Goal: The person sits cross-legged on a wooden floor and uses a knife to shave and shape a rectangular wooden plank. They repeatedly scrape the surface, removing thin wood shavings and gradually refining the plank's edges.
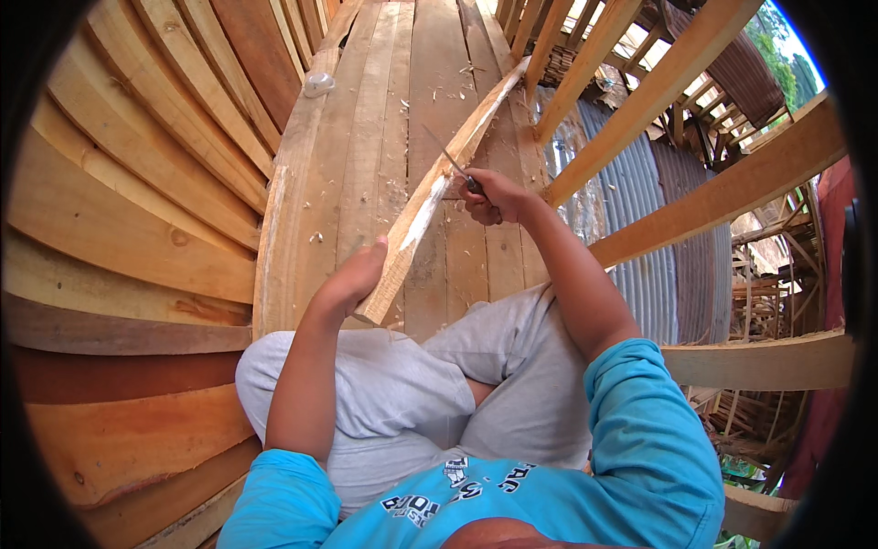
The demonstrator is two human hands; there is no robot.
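A long wooden pole (422, 203), pale where its bark is shaved off, slants from near my lap to the far right edge of the plank floor. My left hand (358, 274) is closed around its near end, just above my crossed legs. In my right hand (497, 199) is a knife (445, 151) with a dark handle. Its thin blade points up and to the left and crosses the pole at about mid-length. Whether the edge bites into the wood cannot be made out.
Wood shavings (469, 69) lie scattered over the plank floor (370, 137). A small whitish object (318, 85) rests at the far left. Overlapping boards (137, 229) form the left wall. Slanted wooden rails (722, 206) line the right side, with corrugated metal sheets (631, 210) beyond and below.
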